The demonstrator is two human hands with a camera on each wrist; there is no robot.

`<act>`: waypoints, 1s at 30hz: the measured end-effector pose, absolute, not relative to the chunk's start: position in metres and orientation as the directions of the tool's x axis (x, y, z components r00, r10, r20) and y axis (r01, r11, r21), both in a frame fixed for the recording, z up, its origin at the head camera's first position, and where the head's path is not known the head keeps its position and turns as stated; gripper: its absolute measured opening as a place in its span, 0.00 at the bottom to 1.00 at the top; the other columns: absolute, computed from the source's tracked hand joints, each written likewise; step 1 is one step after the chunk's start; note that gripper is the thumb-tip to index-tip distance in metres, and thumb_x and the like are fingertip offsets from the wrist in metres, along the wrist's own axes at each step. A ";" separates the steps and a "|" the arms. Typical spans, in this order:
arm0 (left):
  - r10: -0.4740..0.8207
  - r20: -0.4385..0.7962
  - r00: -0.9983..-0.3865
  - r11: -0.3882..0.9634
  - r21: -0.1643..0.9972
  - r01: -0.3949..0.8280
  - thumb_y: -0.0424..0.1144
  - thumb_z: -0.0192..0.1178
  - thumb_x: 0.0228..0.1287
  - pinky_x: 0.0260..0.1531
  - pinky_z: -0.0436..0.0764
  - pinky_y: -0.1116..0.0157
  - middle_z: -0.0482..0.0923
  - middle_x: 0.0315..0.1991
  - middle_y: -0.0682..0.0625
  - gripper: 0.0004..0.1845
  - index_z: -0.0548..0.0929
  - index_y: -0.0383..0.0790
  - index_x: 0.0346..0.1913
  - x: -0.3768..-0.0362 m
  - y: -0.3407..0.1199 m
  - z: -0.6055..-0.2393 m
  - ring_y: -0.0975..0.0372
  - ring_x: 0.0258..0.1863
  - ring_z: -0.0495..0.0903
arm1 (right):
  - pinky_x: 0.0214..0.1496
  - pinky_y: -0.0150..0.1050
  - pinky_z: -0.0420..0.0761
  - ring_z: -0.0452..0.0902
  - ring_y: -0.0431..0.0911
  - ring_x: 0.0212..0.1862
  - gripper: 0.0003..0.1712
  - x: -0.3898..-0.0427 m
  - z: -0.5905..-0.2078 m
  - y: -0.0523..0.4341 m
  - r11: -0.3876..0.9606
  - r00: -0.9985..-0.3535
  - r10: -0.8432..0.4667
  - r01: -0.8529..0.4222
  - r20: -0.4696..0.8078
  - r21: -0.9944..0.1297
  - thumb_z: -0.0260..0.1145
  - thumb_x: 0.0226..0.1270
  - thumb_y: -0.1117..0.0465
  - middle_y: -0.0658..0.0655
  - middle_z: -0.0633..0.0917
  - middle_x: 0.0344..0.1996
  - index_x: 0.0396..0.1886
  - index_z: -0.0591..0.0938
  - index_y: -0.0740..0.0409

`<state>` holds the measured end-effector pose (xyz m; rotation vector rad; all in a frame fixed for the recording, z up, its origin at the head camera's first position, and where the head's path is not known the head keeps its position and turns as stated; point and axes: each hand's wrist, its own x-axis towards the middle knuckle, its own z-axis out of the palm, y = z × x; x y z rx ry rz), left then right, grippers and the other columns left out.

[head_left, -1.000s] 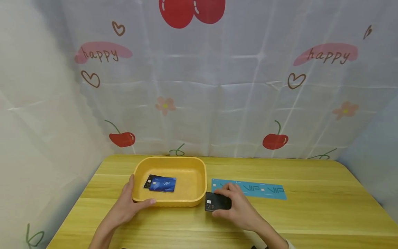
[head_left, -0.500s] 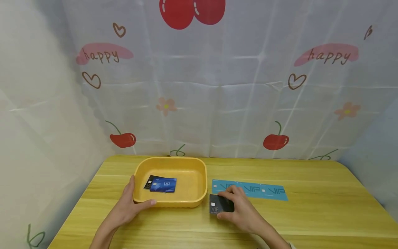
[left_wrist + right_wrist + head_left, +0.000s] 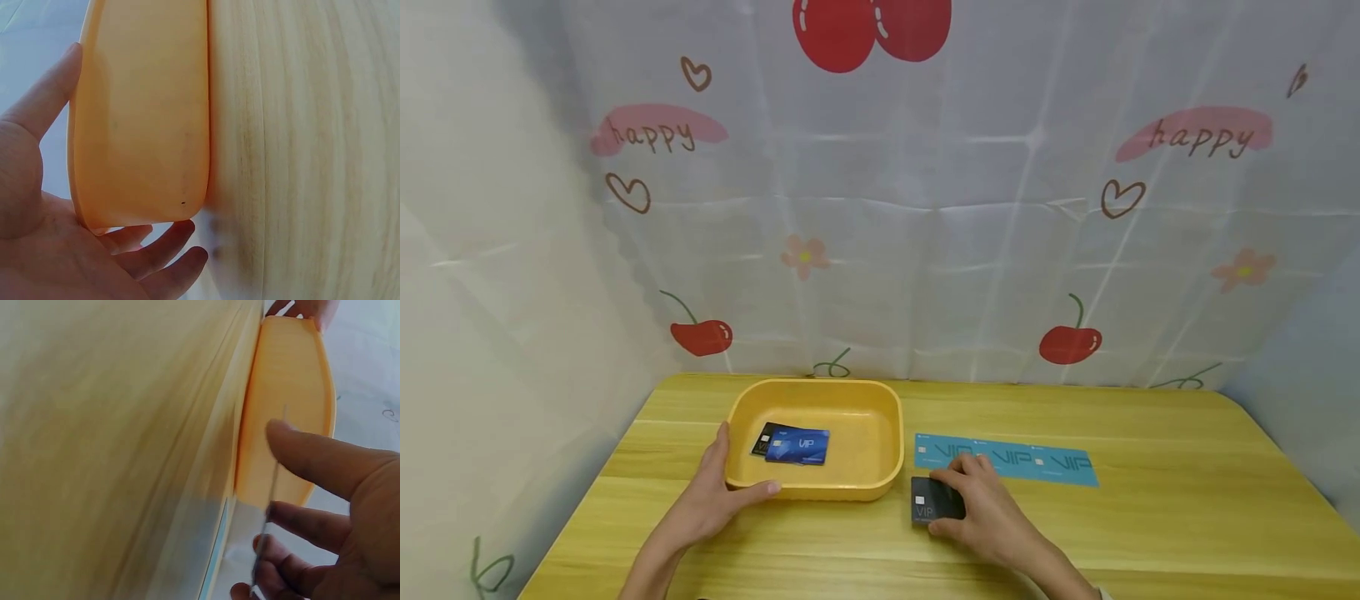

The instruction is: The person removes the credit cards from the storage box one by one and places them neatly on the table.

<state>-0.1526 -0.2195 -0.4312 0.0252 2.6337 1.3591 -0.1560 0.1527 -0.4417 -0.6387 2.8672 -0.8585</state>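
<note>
A yellow tray [image 3: 891, 454] stands on the wooden table [image 3: 1150, 517], left of centre. Inside it a blue VIP card [image 3: 801, 446] lies over a black card [image 3: 762, 437]. My left hand [image 3: 724, 492] grips the tray's near left corner, thumb along the front wall and fingers [image 3: 169, 247] curled round the side of the tray [image 3: 144, 125]. Just right of the tray, my right hand [image 3: 957, 502] pinches a black VIP card [image 3: 923, 505] low over the table. In the right wrist view that black card [image 3: 270, 506] shows edge-on under the thumb [image 3: 325, 456].
Three teal VIP cards [image 3: 1022, 460] lie in a row on the table behind my right hand. A cherry-patterned cloth [image 3: 880, 233] hangs behind and at both sides of the table. Bare wood stretches to the right and along the front edge.
My right hand has carried the black card a little to the right, away from the tray, and nearer to me. The left hand and the tray have stayed put.
</note>
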 end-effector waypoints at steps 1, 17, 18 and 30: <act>0.096 -0.150 -0.984 0.584 0.809 -0.067 0.50 0.72 0.58 0.68 0.44 0.38 0.32 0.75 0.27 0.68 0.25 0.28 0.74 -0.153 -0.219 -0.431 0.37 0.73 0.38 | 0.43 0.45 0.71 0.62 0.46 0.46 0.33 -0.156 -0.443 0.153 0.758 -0.908 -0.417 -0.373 0.043 -0.535 0.81 0.50 0.52 0.46 0.72 0.42 0.56 0.83 0.56; 0.072 -0.151 -0.986 0.578 0.812 -0.082 0.53 0.72 0.57 0.68 0.45 0.39 0.32 0.75 0.27 0.69 0.26 0.30 0.75 -0.152 -0.218 -0.431 0.38 0.73 0.40 | 0.45 0.46 0.68 0.60 0.49 0.46 0.32 -0.155 -0.453 0.151 0.799 -0.917 -0.386 -0.385 0.097 -0.461 0.82 0.49 0.53 0.49 0.71 0.42 0.54 0.84 0.59; 0.070 -0.154 -0.986 0.577 0.812 -0.086 0.53 0.72 0.56 0.69 0.45 0.40 0.32 0.75 0.28 0.69 0.26 0.30 0.75 -0.152 -0.217 -0.431 0.38 0.74 0.40 | 0.45 0.47 0.68 0.60 0.49 0.46 0.32 -0.156 -0.454 0.151 0.800 -0.918 -0.384 -0.383 0.096 -0.462 0.82 0.49 0.53 0.49 0.71 0.42 0.54 0.84 0.59; 0.065 -0.149 -0.987 0.575 0.814 -0.085 0.53 0.73 0.56 0.69 0.44 0.40 0.33 0.75 0.28 0.69 0.26 0.30 0.75 -0.153 -0.219 -0.430 0.38 0.73 0.41 | 0.45 0.46 0.69 0.59 0.49 0.46 0.27 -0.153 -0.452 0.150 0.815 -0.931 -0.356 -0.354 0.085 -0.458 0.82 0.48 0.55 0.50 0.69 0.41 0.50 0.85 0.56</act>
